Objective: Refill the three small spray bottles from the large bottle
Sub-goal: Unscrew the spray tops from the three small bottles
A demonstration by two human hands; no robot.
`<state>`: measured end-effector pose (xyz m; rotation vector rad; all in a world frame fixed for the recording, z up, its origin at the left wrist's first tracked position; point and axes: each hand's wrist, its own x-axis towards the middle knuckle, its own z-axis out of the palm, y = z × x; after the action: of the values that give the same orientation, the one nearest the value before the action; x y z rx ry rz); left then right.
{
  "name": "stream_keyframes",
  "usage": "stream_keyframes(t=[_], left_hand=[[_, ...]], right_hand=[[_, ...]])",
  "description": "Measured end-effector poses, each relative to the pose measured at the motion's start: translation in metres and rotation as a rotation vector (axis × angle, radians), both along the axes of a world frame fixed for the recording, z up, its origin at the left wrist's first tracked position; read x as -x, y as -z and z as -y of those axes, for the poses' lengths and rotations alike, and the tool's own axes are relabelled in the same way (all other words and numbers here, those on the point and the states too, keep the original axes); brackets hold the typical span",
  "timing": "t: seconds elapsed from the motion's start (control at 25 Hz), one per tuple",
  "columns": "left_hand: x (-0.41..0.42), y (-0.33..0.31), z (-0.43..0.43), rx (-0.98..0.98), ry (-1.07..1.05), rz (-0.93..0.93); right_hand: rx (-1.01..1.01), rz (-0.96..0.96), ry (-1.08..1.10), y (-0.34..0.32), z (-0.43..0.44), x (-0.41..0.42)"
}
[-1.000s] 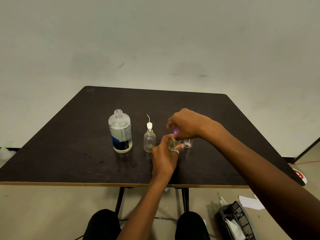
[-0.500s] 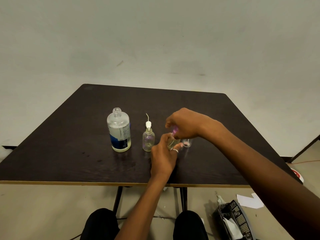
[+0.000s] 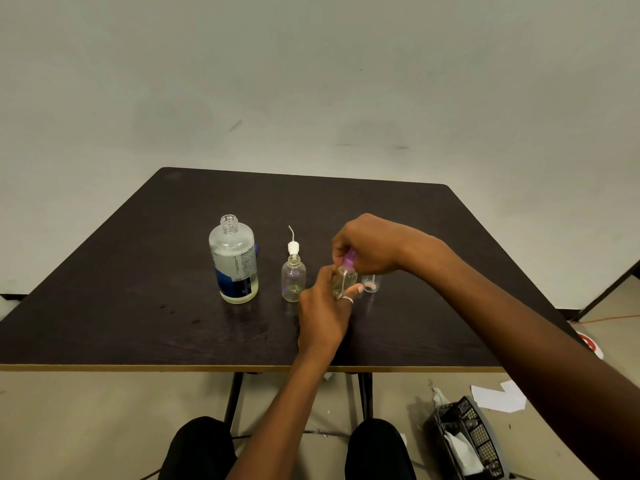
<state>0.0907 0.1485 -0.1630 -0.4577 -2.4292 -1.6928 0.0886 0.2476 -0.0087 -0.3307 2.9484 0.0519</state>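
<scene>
Dark table [image 3: 121, 306] stood against pale wall [image 3: 311, 81]. Left hand [image 3: 320, 317] gripped small spray bottle [image 3: 346, 280]; right hand [image 3: 370, 245] pinched its purple cap [image 3: 348, 260].

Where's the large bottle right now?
In the head view, the large bottle stands uncapped on the table, left of centre, just left of the open small bottle.

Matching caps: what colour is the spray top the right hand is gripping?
The spray top is purple; head view.

I sit in a bare workroom, it seems: a dark wood-grain square table [image 3: 138, 271] against a blank off-white wall [image 3: 311, 81], white paper scraps [image 3: 498, 398] and a black mesh basket [image 3: 483, 436] on the beige floor [image 3: 86, 427].
</scene>
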Motion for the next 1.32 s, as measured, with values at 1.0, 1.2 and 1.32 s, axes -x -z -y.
stream_keyframes(t=[1.0,1.2,1.32], left_hand=[[-0.002,-0.005,0.000,-0.029,0.011,0.070],[-0.004,-0.008,0.002,-0.048,0.017,0.083],[-0.005,-0.007,0.002,-0.058,0.014,0.070]], right_hand=[[0.090,-0.174,0.149,-0.088,-0.004,-0.014],[0.079,-0.252,0.300,-0.068,0.009,0.019],[0.078,-0.180,0.386,-0.033,0.014,0.053]])
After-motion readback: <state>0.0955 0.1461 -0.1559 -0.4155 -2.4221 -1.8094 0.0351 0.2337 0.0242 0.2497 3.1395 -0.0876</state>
